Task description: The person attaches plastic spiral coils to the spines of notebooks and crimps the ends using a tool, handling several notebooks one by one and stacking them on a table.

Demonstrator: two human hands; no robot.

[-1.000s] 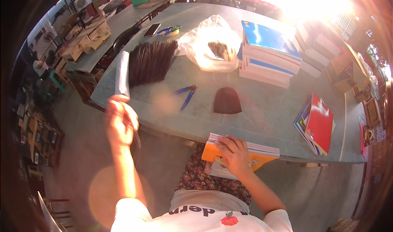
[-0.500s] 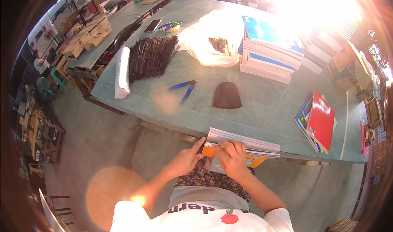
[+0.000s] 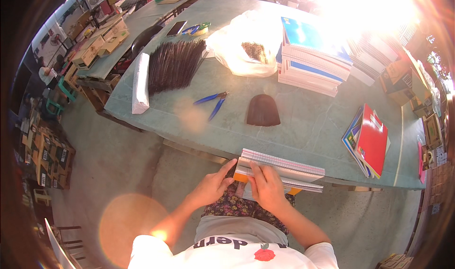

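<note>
A thick notebook (image 3: 284,166) with white lined pages rests at the table's near edge, over my lap, its pages parted lengthwise. A bit of its orange cover (image 3: 241,178) shows underneath. My right hand (image 3: 266,186) grips the lower part of the notebook, fingers on top of the pages and thumb toward me. My left hand (image 3: 214,186) is at the notebook's left end, index finger stretched out and thumb apart from it. Beyond the notebook lies a dark brown rounded piece (image 3: 263,110). Left of that are blue-handled cutters (image 3: 213,100), jaws pointing right.
Dark thin binding coils (image 3: 173,67) lie in a bundle beside a long white wrapped block (image 3: 141,84). A white plastic bag (image 3: 237,36), a stack of blue-covered notebooks (image 3: 308,72) and a red notebook (image 3: 373,138) occupy the table. Behind are a phone (image 3: 177,28) and tape rolls (image 3: 203,29).
My right hand's fingers have straightened from a curl and lie flatter on the pages. The lower pages have shifted down a little, hiding more orange cover. My left hand has barely moved.
</note>
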